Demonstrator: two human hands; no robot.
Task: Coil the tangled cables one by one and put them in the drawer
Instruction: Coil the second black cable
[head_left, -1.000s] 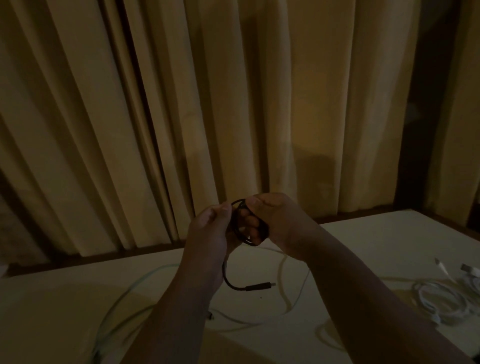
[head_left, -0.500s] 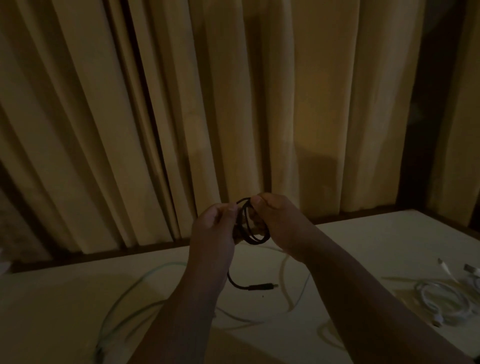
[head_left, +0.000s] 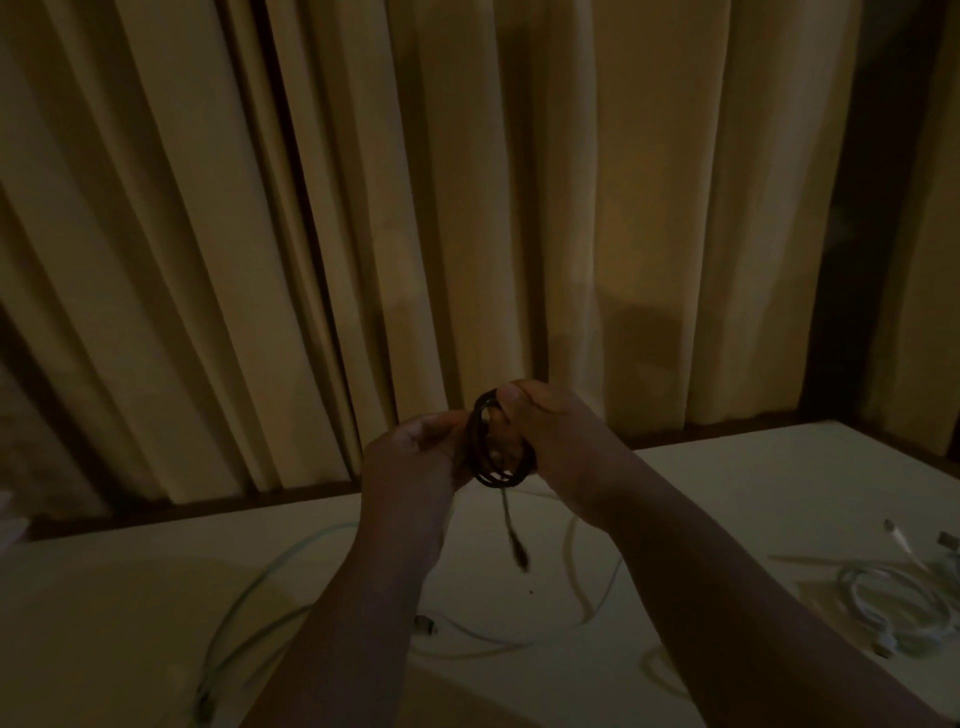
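Head view: where's the black cable (head_left: 500, 465)?
— Dead centre, coiled in small loops between both hands, above the table (head_left: 753, 493). Its plug end (head_left: 518, 550) dangles toward six o'clock.
— And the fingers?
— The right hand (head_left: 563, 441) pinches the coil's top, thumb over it. The left hand (head_left: 415, 460), at nine o'clock of the coil, curls its fingers on the loops. White cables (head_left: 883, 608) lie at four o'clock.

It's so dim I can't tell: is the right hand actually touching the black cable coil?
Touching. In the head view the right hand grips the black cable coil, with its thumb pressed over the top and its fingers curled behind the loops.
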